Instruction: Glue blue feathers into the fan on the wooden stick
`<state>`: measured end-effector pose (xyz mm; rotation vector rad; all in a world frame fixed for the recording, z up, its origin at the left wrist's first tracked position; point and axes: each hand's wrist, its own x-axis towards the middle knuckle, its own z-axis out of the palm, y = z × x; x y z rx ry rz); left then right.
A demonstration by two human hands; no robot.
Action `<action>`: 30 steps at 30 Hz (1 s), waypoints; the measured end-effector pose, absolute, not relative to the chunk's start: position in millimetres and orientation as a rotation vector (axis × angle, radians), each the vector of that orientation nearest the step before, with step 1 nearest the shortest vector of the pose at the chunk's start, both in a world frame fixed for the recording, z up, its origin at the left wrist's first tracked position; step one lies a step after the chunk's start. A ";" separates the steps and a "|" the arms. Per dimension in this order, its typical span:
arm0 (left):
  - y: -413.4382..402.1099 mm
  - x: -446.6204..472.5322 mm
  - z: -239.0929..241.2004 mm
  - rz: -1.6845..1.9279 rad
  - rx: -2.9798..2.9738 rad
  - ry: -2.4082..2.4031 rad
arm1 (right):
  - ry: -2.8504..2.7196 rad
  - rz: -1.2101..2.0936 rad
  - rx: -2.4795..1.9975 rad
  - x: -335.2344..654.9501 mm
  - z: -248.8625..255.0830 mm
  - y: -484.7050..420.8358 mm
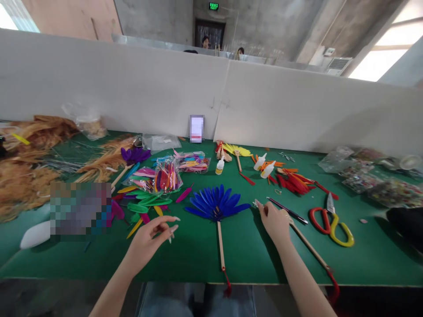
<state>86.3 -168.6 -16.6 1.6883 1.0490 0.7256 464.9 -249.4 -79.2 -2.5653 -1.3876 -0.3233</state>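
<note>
Both hands: your left hand (150, 235) open, right hand (274, 220) grip unclear tbh.
Blue feather fan (216, 204), middle of table (198, 259): likely light, fragile; hold its stick (220, 244).

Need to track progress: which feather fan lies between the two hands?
The blue fan, handle toward the near edge; yellow fan and red fan lie farther back.
</note>
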 end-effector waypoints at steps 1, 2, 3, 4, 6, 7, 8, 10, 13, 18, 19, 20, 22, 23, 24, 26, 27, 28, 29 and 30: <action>-163.1 84.8 -14.0 0.712 1.705 1.071 | -1.358 -0.300 -2.559 465.2 -79.3 -249.7; -157.1 82.9 -11.4 0.710 1.716 1.093 | -1.329 -0.264 -2.558 465.6 -79.2 -250.1; -151.0 80.6 -8.9 0.715 1.724 1.118 | -1.301 -0.227 -2.561 466.1 -79.0 -250.4; -144.7 78.0 -6.7 0.721 1.733 1.143 | -1.277 -0.202 -2.559 466.5 -78.6 -250.9; -132.7 71.4 -3.2 0.745 1.748 1.200 | -1.247 -0.204 -2.530 467.0 -78.1 -251.9; -127.0 67.7 -2.0 0.757 1.759 1.230 | -1.237 -0.221 -2.508 467.2 -78.2 -252.4; -121.5 63.9 -1.1 0.769 1.777 1.264 | -1.227 -0.240 -2.487 467.4 -78.5 -252.9; -110.7 57.0 0.4 0.775 1.833 1.330 | -1.203 -0.269 -2.459 467.9 -79.9 -253.5; -90.8 51.4 3.6 0.746 1.939 1.447 | -1.153 -0.281 -2.418 469.2 -82.0 -253.4; -36.5 61.9 7.2 0.605 2.095 1.689 | -1.096 -0.211 -2.340 471.6 -81.6 -253.0; -23.6 66.8 5.9 0.596 2.104 1.695 | -1.085 -0.202 -2.337 472.0 -81.4 -253.0; -11.0 72.1 3.7 0.588 2.108 1.698 | -1.073 -0.197 -2.337 472.3 -81.3 -253.1; 11.1 83.0 -2.1 0.574 2.100 1.706 | -1.061 -0.198 -2.337 472.6 -81.5 -253.4; 19.8 87.9 -5.1 0.560 2.092 1.691 | -1.060 -0.197 -2.335 472.6 -81.7 -253.5; 26.5 92.2 -7.7 0.547 2.083 1.664 | -1.056 -0.197 -2.333 472.6 -81.8 -253.5; 33.9 98.2 -10.1 0.544 2.065 1.581 | -1.054 -0.196 -2.322 472.8 -81.9 -253.4; 34.7 100.0 -9.6 0.561 2.056 1.534 | -1.053 -0.195 -2.316 473.2 -81.9 -253.3; 33.7 101.2 -7.7 0.592 2.048 1.487 | -1.050 -0.194 -2.306 473.9 -81.8 -253.2; 31.2 101.9 -4.5 0.637 2.041 1.445 | -1.041 -0.195 -2.292 474.8 -81.6 -253.3; 27.3 102.3 0.0 0.694 2.036 1.407 | -1.014 -0.202 -2.273 475.6 -81.1 -253.7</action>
